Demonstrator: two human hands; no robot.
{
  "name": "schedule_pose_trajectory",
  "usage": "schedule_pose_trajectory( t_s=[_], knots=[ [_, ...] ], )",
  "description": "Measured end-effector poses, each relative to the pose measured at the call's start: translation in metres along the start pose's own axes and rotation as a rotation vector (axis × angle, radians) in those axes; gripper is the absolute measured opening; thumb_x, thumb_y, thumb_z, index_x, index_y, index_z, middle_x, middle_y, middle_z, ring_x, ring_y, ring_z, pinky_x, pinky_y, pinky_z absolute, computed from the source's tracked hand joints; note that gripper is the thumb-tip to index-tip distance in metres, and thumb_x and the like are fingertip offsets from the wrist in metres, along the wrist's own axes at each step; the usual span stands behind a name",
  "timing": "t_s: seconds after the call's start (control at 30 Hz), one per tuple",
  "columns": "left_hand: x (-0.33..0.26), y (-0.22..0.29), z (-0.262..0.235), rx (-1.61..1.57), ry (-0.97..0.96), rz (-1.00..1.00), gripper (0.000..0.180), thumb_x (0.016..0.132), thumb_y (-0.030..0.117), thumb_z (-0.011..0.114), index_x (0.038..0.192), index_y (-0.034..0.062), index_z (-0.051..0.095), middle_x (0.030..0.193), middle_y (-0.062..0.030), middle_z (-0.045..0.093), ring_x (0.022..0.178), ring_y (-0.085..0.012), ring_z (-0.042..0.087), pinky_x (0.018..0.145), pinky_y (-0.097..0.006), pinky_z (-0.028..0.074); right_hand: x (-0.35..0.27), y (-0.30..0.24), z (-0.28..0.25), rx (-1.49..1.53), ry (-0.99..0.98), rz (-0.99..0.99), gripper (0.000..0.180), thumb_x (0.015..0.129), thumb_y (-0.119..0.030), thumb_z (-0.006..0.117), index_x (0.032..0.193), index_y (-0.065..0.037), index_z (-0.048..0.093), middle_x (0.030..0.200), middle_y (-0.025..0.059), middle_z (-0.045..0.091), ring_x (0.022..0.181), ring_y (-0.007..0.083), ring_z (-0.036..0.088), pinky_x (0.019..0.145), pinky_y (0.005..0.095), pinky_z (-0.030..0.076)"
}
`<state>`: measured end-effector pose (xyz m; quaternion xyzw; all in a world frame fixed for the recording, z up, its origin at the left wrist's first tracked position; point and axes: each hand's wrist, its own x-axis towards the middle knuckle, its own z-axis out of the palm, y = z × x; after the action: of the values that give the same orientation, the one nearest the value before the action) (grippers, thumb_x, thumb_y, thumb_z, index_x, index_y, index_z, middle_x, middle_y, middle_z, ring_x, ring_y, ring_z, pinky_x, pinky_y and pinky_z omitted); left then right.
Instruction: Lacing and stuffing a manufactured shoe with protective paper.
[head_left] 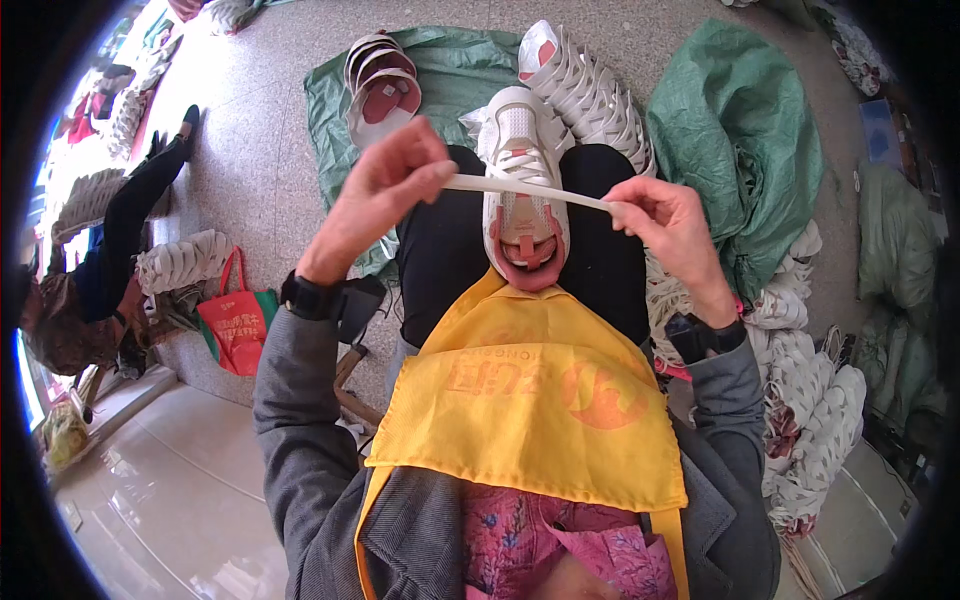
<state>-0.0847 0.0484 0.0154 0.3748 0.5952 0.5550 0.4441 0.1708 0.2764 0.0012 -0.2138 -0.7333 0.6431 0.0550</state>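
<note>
Lace (525,190) pinched taut at each end by left hand (385,185) and right hand (670,225), long axis crosswise just above the shoe (522,185), toe pointing away on the lap, both hands about equally near.

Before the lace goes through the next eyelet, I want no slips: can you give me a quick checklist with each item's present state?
1. Left hand pinches the white lace: ok.
2. Right hand pinches its other end: ok.
3. Lace stretched flat between the hands, no twist: ok.
4. White shoe resting on the lap, toe pointing away: ok.
5. Shoe held steady: not ok, no hand on it.
6. Which eyelets are already laced: cannot tell.
</note>
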Motion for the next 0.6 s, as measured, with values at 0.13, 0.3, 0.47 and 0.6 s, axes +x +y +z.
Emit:
schedule_pose_trajectory(
  t_s=[0.13, 0.3, 0.47, 0.6],
  knots=[
    [-0.012, -0.008, -0.026, 0.065, 0.129, -0.038, 0.017, 0.1, 0.022, 0.066, 0.093, 0.0105, 0.056, 0.076, 0.0085, 0.048, 0.07, -0.0025, 0.041, 0.062, -0.021, 0.03, -0.006, 0.02, -0.022, -0.001, 0.019, 0.006, 0.014, 0.096, -0.005, 0.064, 0.106, 0.001, 0.073, 0.085, 0.0013, 0.07, 0.076, 0.0062, 0.062, 0.07, 0.0223, 0.051],
    [-0.018, -0.022, -0.04, 0.16, 0.207, -0.084, 0.022, 0.1, 0.023, 0.068, 0.086, 0.0112, 0.055, 0.072, 0.0095, 0.046, 0.067, -0.0013, 0.037, 0.061, -0.021, 0.028, -0.009, 0.031, -0.021, -0.069, 0.007, 0.043, 0.017, 0.096, -0.006, 0.064, 0.11, 0.001, 0.073, 0.087, 0.0032, 0.072, 0.078, 0.0072, 0.065, 0.072, 0.0237, 0.053],
    [-0.019, -0.045, -0.055, 0.322, 0.251, -0.144, 0.025, 0.098, 0.021, 0.07, 0.084, 0.0078, 0.054, 0.071, 0.0078, 0.05, 0.066, -0.0018, 0.042, 0.057, -0.023, 0.033, -0.008, 0.031, -0.006, -0.115, 0.0, 0.074, 0.017, 0.097, -0.006, 0.064, 0.109, 0.002, 0.073, 0.087, 0.0045, 0.073, 0.077, 0.0073, 0.067, 0.07, 0.0237, 0.056],
    [-0.018, -0.051, -0.041, 0.743, 0.38, -0.069, 0.02, 0.092, 0.014, 0.073, 0.09, 0.0036, 0.056, 0.077, 0.0012, 0.059, 0.065, -0.0082, 0.048, 0.059, -0.027, 0.041, -0.001, 0.016, 0.023, -0.049, 0.0, 0.073, 0.011, 0.094, -0.003, 0.068, 0.103, 0.003, 0.071, 0.085, 0.004, 0.073, 0.077, 0.0075, 0.069, 0.067, 0.0234, 0.056]
  ],
)
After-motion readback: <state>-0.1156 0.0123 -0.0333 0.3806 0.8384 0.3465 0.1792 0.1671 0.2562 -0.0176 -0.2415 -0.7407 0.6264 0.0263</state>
